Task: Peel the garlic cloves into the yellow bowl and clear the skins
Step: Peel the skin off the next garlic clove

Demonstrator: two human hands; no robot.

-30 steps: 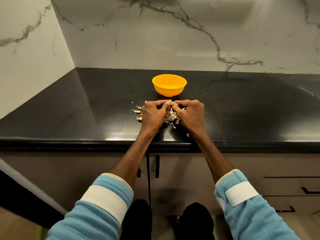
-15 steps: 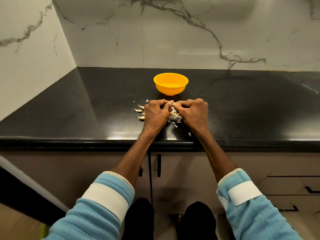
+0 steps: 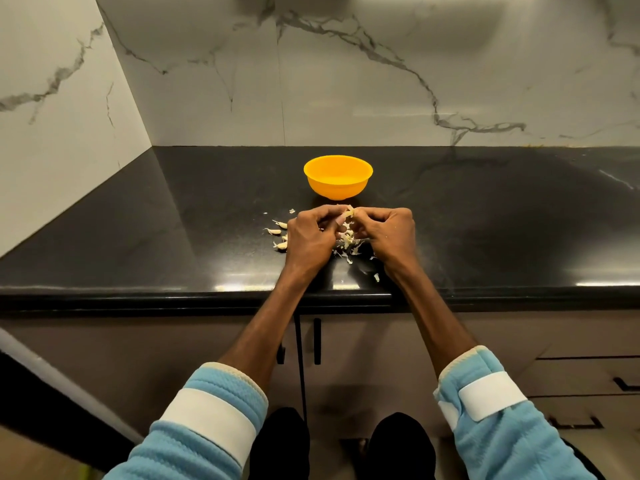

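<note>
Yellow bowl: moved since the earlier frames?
No. The yellow bowl sits at the same offset from the countertop's back-left corner; only the head camera shifted.

One yellow bowl (image 3: 337, 183), left hand (image 3: 309, 237) and right hand (image 3: 389, 233) — some four loose garlic cloves (image 3: 281, 224), skins (image 3: 349, 243) uncountable.

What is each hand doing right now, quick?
Left hand: closed, pinching a garlic clove.
Right hand: closed, pinching the same garlic clove from the other side.
</note>
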